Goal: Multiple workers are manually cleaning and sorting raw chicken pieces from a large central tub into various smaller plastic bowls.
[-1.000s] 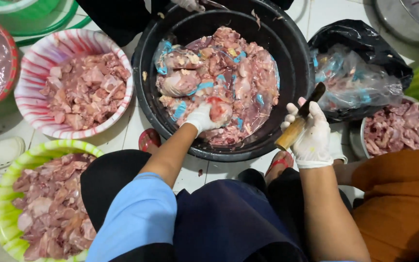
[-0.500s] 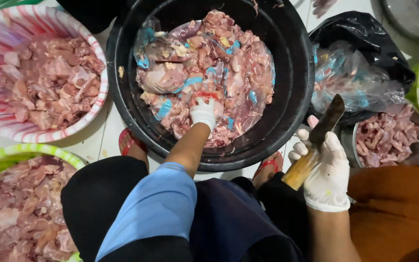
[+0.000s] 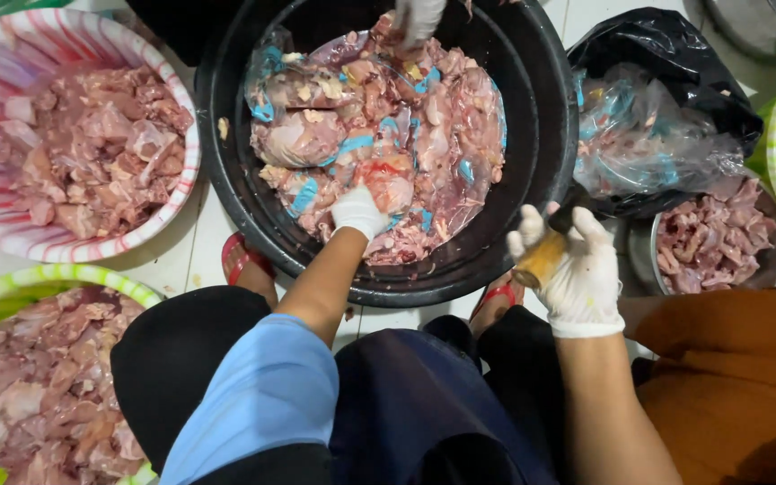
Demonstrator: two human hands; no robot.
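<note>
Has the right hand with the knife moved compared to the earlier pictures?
Yes. The white-gloved right hand with the wooden-handled knife now lies at the rim of the big black round tub; earlier it was farther right of the rim.

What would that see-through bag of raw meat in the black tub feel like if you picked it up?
The bag of meat would probably sag and flop, since its thin plastic wraps soft lumps. It looks wet and shiny, so it is likely slippery, even for the gloved left hand resting on the pile. It bulges full, so it probably feels heavy in the black tub.
</note>
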